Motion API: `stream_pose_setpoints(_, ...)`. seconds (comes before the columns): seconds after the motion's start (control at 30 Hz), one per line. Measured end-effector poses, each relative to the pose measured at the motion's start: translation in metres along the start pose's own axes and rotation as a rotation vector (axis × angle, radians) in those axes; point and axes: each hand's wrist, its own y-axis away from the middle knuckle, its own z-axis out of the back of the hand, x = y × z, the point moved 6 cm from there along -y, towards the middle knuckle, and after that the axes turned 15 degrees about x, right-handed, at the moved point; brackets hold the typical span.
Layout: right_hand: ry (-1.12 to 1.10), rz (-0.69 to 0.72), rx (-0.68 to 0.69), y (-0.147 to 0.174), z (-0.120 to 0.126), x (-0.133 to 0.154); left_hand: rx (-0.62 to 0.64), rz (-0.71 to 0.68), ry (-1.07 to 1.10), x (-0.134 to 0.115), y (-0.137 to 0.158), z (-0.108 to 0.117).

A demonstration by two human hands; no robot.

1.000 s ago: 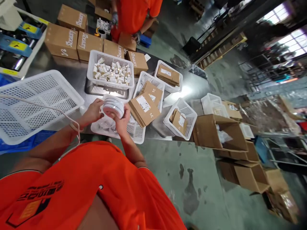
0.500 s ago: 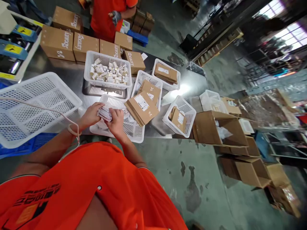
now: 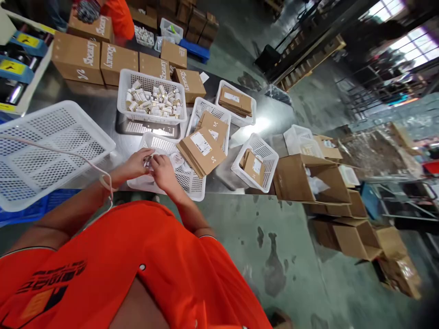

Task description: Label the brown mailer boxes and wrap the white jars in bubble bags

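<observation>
My left hand and my right hand are close together over the front of a white perforated basket. Both are closed around a small bundle of thin whitish pieces, mostly covered by my fingers; their exact kind is unclear. Below and beside my hands, whitish items lie in the basket. Flat brown cardboard mailers with white labels rest across the basket's right side. Behind my hands stands a white basket of small white and gold bottles.
A large perforated crate lies at left, with a pale cable across it. Sealed cartons line the table's back. More baskets of mailers stand right. Open boxes sit beyond the table's right end. A co-worker's gloved hand shows at top left.
My fingers have closed further over the bundle, so less of it shows, and my right hand has turned inward. The co-worker has moved left. The view has shifted slightly.
</observation>
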Motion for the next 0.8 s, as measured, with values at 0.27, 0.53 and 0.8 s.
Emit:
stream_pose_setpoints(0.27, -0.531, 0.073, -0.431, 0.052, 0.016, -0.043, 0.035, 0.023, -0.074, -0.015, 0.007, 0.021)
stream_pose_setpoints(0.53, -1.265, -0.579, -0.525, 0.112, -0.038, -0.122, 0.176, -0.346, -0.106, -0.088, -0.007, -0.013)
stream_pose_setpoints(0.8, -0.764, -0.751, -0.446, 0.145, -0.028, -0.144, 0.654, -0.492, -0.386, -0.076, -0.035, -0.132)
